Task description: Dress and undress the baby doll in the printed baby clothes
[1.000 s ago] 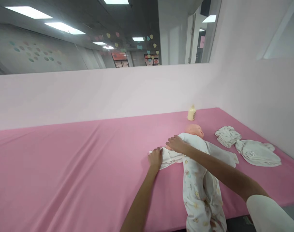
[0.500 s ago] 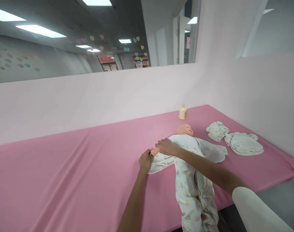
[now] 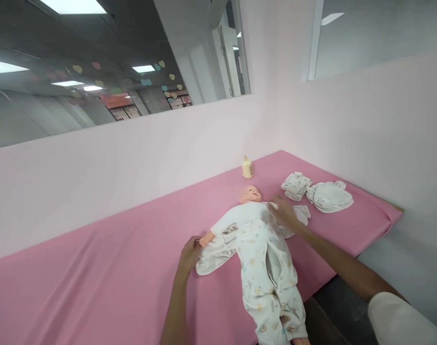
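Observation:
A baby doll (image 3: 250, 214) lies on its back on the pink padded table (image 3: 132, 268), head towards the wall. It wears a white top and patterned pants (image 3: 258, 282). My left hand (image 3: 190, 253) pinches the doll's hand at the end of its outstretched arm. Under that arm is a loose white cloth flap (image 3: 213, 258). Over the doll's other shoulder is my right hand (image 3: 283, 213), blurred by motion, close to a white sleeve (image 3: 302, 214). Whether its fingers grip the cloth is unclear.
A pale yellow bottle (image 3: 247, 167) stands near the wall beyond the doll's head. To the right lie a folded patterned cloth (image 3: 296, 186) and a white bundled garment (image 3: 329, 197). A mirror (image 3: 96, 72) hangs on the wall. The table's near edge runs under the doll's legs.
My right hand has left the doll's arm at the left and moved across to its other shoulder. My left hand still holds the doll's hand. The view has turned to the right.

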A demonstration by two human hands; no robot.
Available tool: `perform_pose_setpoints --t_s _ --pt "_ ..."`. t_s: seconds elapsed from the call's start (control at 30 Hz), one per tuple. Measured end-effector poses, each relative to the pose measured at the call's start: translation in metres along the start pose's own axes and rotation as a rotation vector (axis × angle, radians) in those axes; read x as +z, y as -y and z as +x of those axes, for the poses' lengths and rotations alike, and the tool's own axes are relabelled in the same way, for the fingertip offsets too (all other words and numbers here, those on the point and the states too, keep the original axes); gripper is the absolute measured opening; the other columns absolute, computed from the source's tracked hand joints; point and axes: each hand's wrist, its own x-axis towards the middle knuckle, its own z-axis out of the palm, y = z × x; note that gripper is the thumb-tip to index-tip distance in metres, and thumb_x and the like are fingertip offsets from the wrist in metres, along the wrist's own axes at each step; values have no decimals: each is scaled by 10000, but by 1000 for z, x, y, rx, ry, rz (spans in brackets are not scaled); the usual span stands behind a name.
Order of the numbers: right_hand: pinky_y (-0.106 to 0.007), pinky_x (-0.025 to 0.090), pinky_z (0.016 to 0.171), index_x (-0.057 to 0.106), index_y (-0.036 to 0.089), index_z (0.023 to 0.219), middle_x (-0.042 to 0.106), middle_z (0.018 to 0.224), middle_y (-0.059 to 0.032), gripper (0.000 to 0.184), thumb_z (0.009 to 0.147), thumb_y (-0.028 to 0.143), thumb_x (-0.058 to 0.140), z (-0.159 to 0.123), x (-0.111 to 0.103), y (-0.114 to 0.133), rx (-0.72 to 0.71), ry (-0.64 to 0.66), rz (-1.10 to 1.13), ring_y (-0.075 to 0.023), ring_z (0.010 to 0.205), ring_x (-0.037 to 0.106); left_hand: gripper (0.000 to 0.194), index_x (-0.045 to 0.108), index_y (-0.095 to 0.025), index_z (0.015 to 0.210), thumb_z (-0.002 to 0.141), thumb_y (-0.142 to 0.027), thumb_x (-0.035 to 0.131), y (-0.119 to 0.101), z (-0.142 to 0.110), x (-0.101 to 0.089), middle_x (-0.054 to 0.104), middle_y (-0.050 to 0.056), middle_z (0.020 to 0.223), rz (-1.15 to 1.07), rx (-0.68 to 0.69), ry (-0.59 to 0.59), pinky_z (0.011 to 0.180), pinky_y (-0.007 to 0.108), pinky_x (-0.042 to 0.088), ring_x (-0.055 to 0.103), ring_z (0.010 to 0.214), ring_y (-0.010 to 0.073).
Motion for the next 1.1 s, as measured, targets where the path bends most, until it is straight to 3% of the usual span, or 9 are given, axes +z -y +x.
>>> perform_pose_setpoints --t_s 0.1,0.2,0.3,0.4,0.5,0.63,0.83,1.0,1.1 --pt "-414 420 849 607 124 1019 616 1079 -189 300 929 287 372 -7 -26 -75 239 -73 -58 -314 1024 574 262 566 -218 1034 882 -246 354 -19 -3 -11 685 58 1021 91 -61 -102 721 302 499 654 877 210" --pt "-403 435 690 617 165 806 639 880 -163 287 900 323 397 -16 -32 -115 362 -37 -41 -310 836 609 291 570 -237 1076 916 -293 333 -66 -10 -3 660 70 1124 187 66 -258 866 348 471 617 1031 238" --pt "-359 418 640 573 206 645 628 737 -102 326 886 354 410 -17 -19 -126 371 13 12 -256 719 604 277 593 -237 1060 926 -324 367 -133 -17 30 657 45 1132 151 365 -92 902 300 468 610 1033 197" --pt "-349 414 684 588 199 689 640 783 -96 301 881 330 397 -12 -3 -128 351 -3 52 -244 770 601 302 584 -217 1143 948 -293 366 -193 -17 77 622 62 1223 283 738 166 1024 285 407 551 1163 180" --pt "-315 401 681 586 187 731 642 803 -83 275 881 294 381 -7 2 -135 325 -40 100 -213 775 587 341 554 -199 1230 962 -263 354 -230 -10 117 571 84 1323 562 822 290 1068 305 374 502 1247 194" --pt "-280 363 629 523 189 720 613 749 -54 270 897 312 362 5 -23 -159 332 -144 157 -173 709 553 328 569 -130 1204 910 -200 440 -245 1 142 604 138 1252 701 789 326 1022 337 398 539 1189 246" --pt "-299 332 623 396 213 696 543 721 -43 230 892 286 303 34 -68 -205 472 -367 147 -178 677 482 446 550 -105 1245 828 -40 405 -239 6 142 620 160 1194 797 720 304 940 357 424 577 1107 262" --pt "-340 350 661 437 202 688 538 704 -67 218 867 284 345 37 -48 -208 496 -394 129 -202 667 463 500 509 -156 1337 853 -68 415 -244 6 153 642 162 1146 846 720 267 943 418 405 565 1117 294" --pt "-407 355 815 541 164 793 593 904 -135 195 856 305 422 29 -29 -194 422 -415 79 -266 871 500 436 528 -180 1311 881 -158 460 -251 5 169 618 162 1211 839 770 263 964 469 383 550 1138 310"
